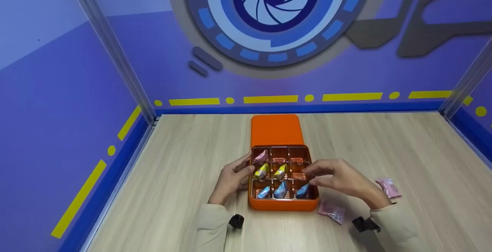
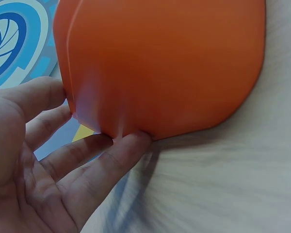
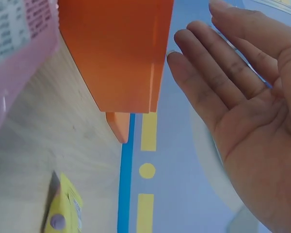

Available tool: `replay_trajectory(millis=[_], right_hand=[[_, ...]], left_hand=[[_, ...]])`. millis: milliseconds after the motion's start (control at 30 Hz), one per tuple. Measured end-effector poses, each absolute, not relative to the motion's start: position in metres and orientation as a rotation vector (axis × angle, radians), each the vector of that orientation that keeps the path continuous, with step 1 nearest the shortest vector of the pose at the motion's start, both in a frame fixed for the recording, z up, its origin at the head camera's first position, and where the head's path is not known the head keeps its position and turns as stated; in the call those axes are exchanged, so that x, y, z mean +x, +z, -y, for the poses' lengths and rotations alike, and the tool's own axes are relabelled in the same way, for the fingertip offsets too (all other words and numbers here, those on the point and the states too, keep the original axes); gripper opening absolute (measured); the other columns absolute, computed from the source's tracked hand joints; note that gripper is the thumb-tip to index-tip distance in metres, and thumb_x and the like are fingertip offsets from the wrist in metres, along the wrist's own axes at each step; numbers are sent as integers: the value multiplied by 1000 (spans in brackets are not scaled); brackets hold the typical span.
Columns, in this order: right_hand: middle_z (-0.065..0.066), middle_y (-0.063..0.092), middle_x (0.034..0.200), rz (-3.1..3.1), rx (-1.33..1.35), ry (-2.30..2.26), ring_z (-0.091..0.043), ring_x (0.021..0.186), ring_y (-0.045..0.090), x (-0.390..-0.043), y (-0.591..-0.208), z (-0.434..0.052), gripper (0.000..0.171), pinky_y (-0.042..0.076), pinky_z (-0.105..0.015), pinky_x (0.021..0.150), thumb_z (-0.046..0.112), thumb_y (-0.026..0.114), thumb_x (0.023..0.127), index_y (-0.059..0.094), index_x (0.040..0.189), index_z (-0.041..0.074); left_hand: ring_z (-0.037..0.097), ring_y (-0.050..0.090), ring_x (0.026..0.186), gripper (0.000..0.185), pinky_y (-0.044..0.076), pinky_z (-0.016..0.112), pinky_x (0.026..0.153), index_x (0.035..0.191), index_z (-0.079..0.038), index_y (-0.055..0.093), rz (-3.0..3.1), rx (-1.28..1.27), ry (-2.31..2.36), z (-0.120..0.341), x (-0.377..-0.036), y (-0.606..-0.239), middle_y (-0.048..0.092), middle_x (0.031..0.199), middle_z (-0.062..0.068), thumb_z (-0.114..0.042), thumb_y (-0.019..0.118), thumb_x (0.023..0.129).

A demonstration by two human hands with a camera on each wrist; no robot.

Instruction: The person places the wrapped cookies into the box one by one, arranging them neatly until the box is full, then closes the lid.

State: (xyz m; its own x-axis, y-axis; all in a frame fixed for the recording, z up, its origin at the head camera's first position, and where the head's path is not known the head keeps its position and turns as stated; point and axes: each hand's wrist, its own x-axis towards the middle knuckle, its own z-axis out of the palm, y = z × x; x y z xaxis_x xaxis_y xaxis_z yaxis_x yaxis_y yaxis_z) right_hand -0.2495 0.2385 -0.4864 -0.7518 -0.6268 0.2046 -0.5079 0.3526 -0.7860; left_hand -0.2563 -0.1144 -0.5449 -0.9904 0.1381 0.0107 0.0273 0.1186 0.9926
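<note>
Two hands flank the orange tray, which sits mid-table on the wood with its orange lid lying just behind it. The left hand rests against the tray's left wall, fingers straight and relaxed, thumb near the rim, steadying rather than gripping; the left wrist view shows those fingertips touching the orange side. The right hand hovers over the tray's right column, fingers loosely extended toward the middle cell; whether anything is pinched there I cannot tell, though the right wrist view shows a flat, empty palm. Inside the tray, nine cells: a pink sweet at the back left, two yellow sweets in the middle row, three blue sweets along the front. Right of the tray, two more pink sweets lie loose on the table, one just by the front corner, one further out. These wrapped sweets look light, small and crinkly, probably a bit slippery in foil, so a fingertip pinch on the twisted wrapper end seems the surest hold. The tray looks stiff and thin-walled, and likely slides easily unless braced.
</note>
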Motion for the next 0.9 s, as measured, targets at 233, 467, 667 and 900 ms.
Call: replay_trajectory(millis=[233, 467, 667, 900], right_hand=[[-4, 75, 122, -2568, -1037, -1313, -29, 110, 71, -249, -483, -248, 25, 59, -44, 96, 13, 78, 99, 78, 124, 14], [-7, 75, 123, -2625, -1011, -1296, -33, 112, 71, -248, -480, -257, 27, 59, -47, 96, 9, 78, 98, 76, 125, 5], [-5, 74, 124, -2687, -915, -1260, -39, 112, 71, -244, -482, -264, 28, 59, -48, 95, 9, 79, 98, 77, 125, 12], [-9, 74, 122, -2773, -887, -1197, -39, 111, 71, -242, -485, -271, 31, 60, -49, 93, 4, 81, 94, 76, 125, 10]], left_hand=[[30, 70, 117, 55, 65, 40, 72, 158, -21, 55, -2251, 154, 2037, 114, -256, -544, 46, 159, 26, -23, 71, 105], [32, 66, 124, 54, 64, 38, 71, 156, -20, 56, -2268, 154, 2035, 114, -257, -544, 48, 157, 27, -22, 72, 105], [32, 66, 125, 55, 64, 39, 75, 157, -21, 56, -2276, 163, 2023, 114, -257, -544, 48, 157, 25, -24, 72, 104], [31, 66, 123, 56, 64, 43, 72, 157, -22, 56, -2299, 156, 2002, 114, -254, -541, 49, 157, 24, -26, 72, 104]])
